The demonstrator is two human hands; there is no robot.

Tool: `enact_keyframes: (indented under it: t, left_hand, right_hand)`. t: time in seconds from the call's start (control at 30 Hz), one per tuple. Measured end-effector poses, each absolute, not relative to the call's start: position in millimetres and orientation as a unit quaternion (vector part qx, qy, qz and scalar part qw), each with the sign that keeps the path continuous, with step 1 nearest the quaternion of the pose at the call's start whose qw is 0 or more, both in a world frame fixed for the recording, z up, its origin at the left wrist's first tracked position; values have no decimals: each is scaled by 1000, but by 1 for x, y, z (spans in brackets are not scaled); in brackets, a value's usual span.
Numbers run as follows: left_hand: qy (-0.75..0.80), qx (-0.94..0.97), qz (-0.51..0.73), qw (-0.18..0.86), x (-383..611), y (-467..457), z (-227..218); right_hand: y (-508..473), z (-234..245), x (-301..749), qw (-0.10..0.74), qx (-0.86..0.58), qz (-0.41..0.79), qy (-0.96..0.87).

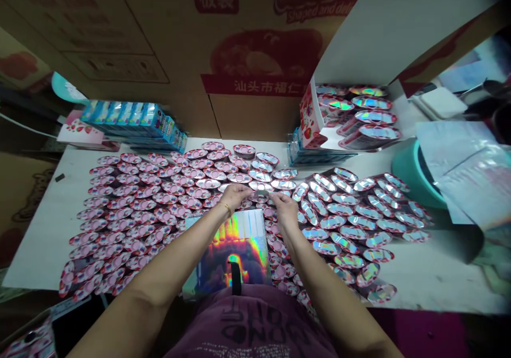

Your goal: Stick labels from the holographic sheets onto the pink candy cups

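My left hand [235, 195] and my right hand [284, 203] meet over the middle of the table. Each has its fingertips pinched at one end of a small shiny sticker [261, 192], right over the top of one of the oval packs; the fingers partly hide it. Around my hands stand many red-rimmed oval packs in close rows. Those to the left, such as this pink-topped pack [159, 234], show pink tops; to the right, packs like this silvery-topped pack [361, 222] have reflective tops. Below my wrists lies a rainbow-reflecting sheet [255, 241].
A large cardboard box [179, 102] stands behind the packs. Blue boxes [136, 121] are stacked at back left. At back right, an open strawberry-printed box [311, 115] holds several packs. A teal bin [407, 169] with plastic sheets [463, 161] over it is at the right.
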State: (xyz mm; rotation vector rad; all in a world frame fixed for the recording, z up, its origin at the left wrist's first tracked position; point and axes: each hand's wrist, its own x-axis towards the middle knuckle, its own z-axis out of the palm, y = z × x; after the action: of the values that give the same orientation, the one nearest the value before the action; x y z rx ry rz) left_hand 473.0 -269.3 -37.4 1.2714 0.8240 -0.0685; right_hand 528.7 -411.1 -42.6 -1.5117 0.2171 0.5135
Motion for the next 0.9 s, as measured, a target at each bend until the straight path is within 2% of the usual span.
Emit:
enact_keyframes:
  t: [0.13, 0.4, 0.57, 0.67, 0.77, 0.9]
  left_hand:
    - [379, 592, -6, 711, 496, -261, -42]
    - [423, 426, -90, 795, 499, -256, -36]
    - [404, 449, -85, 792, 495, -263, -30]
    - [401, 530, -54, 745, 495, -266, -37]
    - [408, 639, -23, 651, 498, -266, -51]
    - [413, 789, 8, 455, 504, -268, -64]
  right_hand:
    - [-400, -48, 536, 698, -686, 163, 124]
    - [-402, -28, 537, 723, -642, 225, 119]
    - [-402, -29, 536, 725, -639, 223, 128]
    - [-400, -39, 537, 710, -662, 212, 112]
    - [-400, -53, 540, 664, -727, 158, 71]
    - [-400, -67, 545, 510, -858, 59, -23]
